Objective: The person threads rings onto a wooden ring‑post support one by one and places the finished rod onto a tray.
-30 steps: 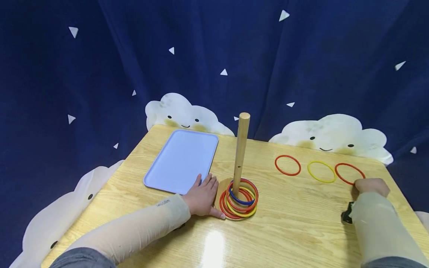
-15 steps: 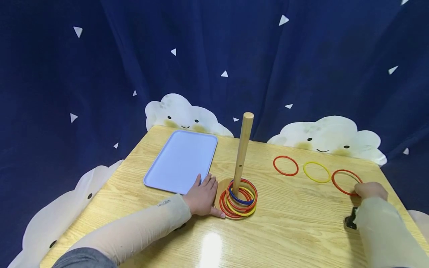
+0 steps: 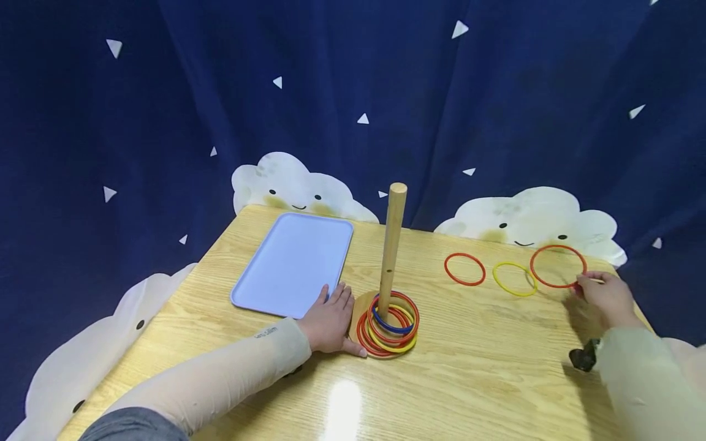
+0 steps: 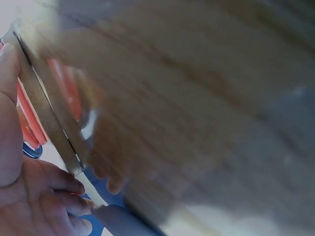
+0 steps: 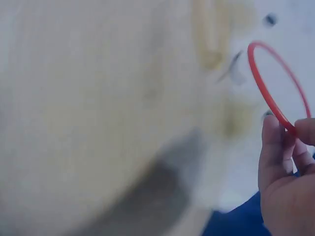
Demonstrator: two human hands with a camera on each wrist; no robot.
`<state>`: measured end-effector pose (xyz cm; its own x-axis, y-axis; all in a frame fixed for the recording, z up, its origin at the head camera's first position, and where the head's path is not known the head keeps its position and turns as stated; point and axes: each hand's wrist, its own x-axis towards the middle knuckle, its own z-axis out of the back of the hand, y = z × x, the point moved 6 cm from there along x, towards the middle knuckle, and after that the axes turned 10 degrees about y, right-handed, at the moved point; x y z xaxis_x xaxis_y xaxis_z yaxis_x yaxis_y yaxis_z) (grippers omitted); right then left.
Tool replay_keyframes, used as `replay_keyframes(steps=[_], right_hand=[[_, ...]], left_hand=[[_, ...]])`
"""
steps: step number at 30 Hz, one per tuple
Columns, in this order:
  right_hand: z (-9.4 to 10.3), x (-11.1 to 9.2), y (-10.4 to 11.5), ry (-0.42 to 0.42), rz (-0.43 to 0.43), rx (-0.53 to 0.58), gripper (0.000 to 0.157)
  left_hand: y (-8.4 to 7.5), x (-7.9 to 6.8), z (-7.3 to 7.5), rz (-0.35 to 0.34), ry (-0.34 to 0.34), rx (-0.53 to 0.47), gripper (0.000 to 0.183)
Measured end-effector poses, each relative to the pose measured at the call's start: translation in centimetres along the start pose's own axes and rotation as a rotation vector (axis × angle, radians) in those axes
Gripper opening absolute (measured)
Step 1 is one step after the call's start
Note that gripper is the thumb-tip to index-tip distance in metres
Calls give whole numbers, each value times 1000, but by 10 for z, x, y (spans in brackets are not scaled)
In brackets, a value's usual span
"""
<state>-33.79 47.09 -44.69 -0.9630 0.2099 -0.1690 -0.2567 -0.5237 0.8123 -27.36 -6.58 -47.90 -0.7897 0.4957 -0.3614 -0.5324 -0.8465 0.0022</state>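
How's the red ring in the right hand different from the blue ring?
The red ring is pinched in the right hand; the blue ring circles the peg. The red ring is bright; the blue ring is dark. Both are thin and round.

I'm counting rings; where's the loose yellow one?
In the head view, the yellow ring lies on the table at right, between a flat red ring and the red one in the right hand.
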Motion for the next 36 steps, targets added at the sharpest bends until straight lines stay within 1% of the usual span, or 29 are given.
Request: replay_keyframes(steps=[3,5,8,9,10,13,17,21,23,26,29,32,36], right_hand=[[-9,-4,41,37,106,141,26],[-16,-8,68,79,173,273,15],[-28,-18,105,191,280,491,5],[-32,-23,117,230,305,548,4],[-35,-28,127,277,329,633,2],[-45,-44,156,381,354,762,4],[-57,-64,188,507,370,877,7],[-69,-82,216,652,426,984,16],[-74,-92,229,717,461,1011,20],[-82,-105,246,786,498,1026,22],[-88,-116,260,820,514,1009,22],[-92,-124,272,819,523,971,22],[-94,-128,285,762,512,890,19]], left_hand=[[1,0,-1,0,-3,-14,119],[2,1,-2,0,0,-26,119],[2,1,-3,2,3,-29,120],[3,2,-3,2,1,-27,120],[3,2,-3,1,0,-25,119],[4,2,-2,-1,-3,-17,119],[4,2,-1,-2,-6,-19,119],[4,2,-1,-1,-6,-23,119],[4,2,-1,0,-3,-28,120],[4,3,-2,2,2,-37,120],[3,3,-2,2,2,-36,120],[3,3,-2,-1,-1,-34,120],[3,3,-2,-1,4,-40,120]])
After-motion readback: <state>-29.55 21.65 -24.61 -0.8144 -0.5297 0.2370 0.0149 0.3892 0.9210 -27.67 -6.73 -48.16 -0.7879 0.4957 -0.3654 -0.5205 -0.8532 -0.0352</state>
